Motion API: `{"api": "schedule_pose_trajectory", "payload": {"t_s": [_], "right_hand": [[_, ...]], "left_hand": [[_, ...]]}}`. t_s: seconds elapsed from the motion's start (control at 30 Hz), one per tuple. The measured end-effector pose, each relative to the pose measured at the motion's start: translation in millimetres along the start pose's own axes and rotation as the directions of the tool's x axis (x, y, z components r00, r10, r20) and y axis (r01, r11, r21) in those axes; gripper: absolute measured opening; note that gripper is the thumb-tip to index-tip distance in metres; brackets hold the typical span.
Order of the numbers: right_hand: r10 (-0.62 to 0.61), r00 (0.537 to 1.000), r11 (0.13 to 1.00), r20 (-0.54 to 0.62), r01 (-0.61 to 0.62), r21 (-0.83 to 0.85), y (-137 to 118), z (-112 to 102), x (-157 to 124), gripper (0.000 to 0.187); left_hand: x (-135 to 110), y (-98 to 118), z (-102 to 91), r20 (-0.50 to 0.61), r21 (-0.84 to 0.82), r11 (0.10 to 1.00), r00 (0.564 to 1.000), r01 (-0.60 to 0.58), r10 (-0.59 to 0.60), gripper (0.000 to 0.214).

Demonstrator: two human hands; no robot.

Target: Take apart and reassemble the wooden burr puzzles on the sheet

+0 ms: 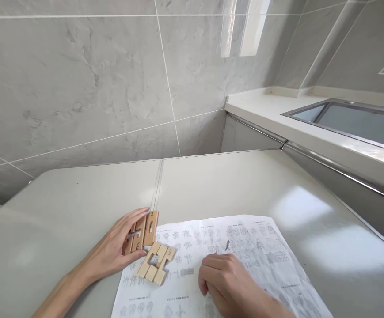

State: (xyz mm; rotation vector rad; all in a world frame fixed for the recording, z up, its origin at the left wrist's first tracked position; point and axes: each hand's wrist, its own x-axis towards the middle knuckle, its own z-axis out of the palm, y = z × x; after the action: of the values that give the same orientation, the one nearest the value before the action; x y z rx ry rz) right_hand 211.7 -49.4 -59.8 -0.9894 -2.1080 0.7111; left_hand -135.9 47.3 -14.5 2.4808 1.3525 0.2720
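Observation:
My left hand (119, 240) curves around brown wooden puzzle pieces (150, 227), fingertips at their far end and thumb at the near end. The numbers 2 and 6 are marked on them, and slots are cut through the wood. Just below the thumb, pale wooden puzzle pieces (159, 274) lie fitted together on the printed sheet (198, 291), with a gap in their middle and a number on one. My right hand (226, 278) rests on the sheet as a loose fist, knuckles up. Nothing shows in it, though its underside is hidden.
The sheet, creased and covered in small diagrams, lies on a glossy pale table (211, 185) with a seam across it. A grey tiled wall (112, 79) stands behind. To the right runs a white counter (254, 108) with a metal-framed sink (354, 119).

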Motion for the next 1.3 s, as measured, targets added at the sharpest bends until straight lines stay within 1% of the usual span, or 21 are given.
{"api": "schedule_pose_trajectory", "payload": {"t_s": [0.17,0.33,0.47,0.63,0.77,0.87,0.93,1.0,1.1,1.17,1.2,1.23,1.27,1.3], "right_hand": [[0.003,1.000,1.000,0.018,-0.003,-0.024,0.4,0.1,-0.5,0.027],[0.020,0.998,0.999,0.055,-0.018,-0.043,-0.3,-0.1,-0.2,0.027],[0.014,0.999,1.000,0.039,-0.013,-0.024,0.0,-0.1,-0.1,0.027],[0.006,1.000,1.000,0.019,-0.005,-0.009,1.0,1.2,-0.7,0.026],[0.005,1.000,1.000,0.017,-0.004,-0.006,1.9,1.7,0.0,0.025],[0.001,1.000,1.000,0.017,-0.001,-0.009,2.3,1.9,0.4,0.025],[0.006,1.000,1.000,0.019,-0.006,-0.005,2.5,2.2,0.2,0.025],[0.014,1.000,1.000,0.024,-0.014,0.017,2.3,2.0,0.1,0.025],[0.062,0.998,0.992,0.029,-0.065,0.109,-0.3,-2.1,1.9,0.024],[0.151,0.988,0.962,0.039,-0.156,0.225,-4.4,-8.6,5.3,0.025],[0.216,0.975,0.925,0.058,-0.223,0.307,-7.1,-12.6,7.7,0.025],[0.284,0.956,0.871,0.074,-0.290,0.397,-10.0,-16.9,10.3,0.022],[0.358,0.926,0.775,0.121,-0.366,0.516,-12.9,-21.0,13.1,0.017],[0.385,0.903,0.630,0.189,-0.407,0.661,-15.7,-24.6,15.7,0.008]], "left_hand": [[8.2,4.4,-0.6,-0.021,-0.040,0.998,0.999,0.049,-0.049,0.079],[13.4,7.9,-1.5,-0.044,-0.057,0.998,0.998,0.037,-0.040,0.073],[13.5,9.1,-0.4,-0.054,-0.076,0.997,0.998,0.032,-0.036,0.077],[12.3,9.8,3.7,-0.094,-0.084,0.994,0.992,0.073,-0.081,0.069],[11.1,8.1,6.7,-0.096,-0.071,0.997,0.995,0.023,-0.030,0.068],[9.3,5.6,7.7,-0.150,-0.068,0.997,0.988,0.034,-0.044,0.065],[8.0,4.0,6.2,-0.177,-0.068,0.996,0.982,0.052,-0.064,0.065],[6.6,5.0,2.2,-0.177,-0.063,0.997,0.982,0.052,-0.063,0.066],[4.5,17.5,-6.3,-0.197,-0.100,0.993,0.977,0.068,-0.087,0.067],[3.4,34.3,-11.5,-0.199,-0.165,0.984,0.974,0.075,-0.108,0.069],[3.3,44.4,-13.3,-0.195,-0.186,0.981,0.976,0.057,-0.094,0.069],[3.7,55.0,-14.5,-0.199,-0.191,0.981,0.978,0.024,-0.063,0.072],[4.8,65.8,-14.7,-0.207,-0.186,0.983,0.978,-0.015,-0.025,0.075],[6.5,76.4,-13.9,-0.209,-0.187,0.981,0.978,-0.061,0.021,0.078]]}}
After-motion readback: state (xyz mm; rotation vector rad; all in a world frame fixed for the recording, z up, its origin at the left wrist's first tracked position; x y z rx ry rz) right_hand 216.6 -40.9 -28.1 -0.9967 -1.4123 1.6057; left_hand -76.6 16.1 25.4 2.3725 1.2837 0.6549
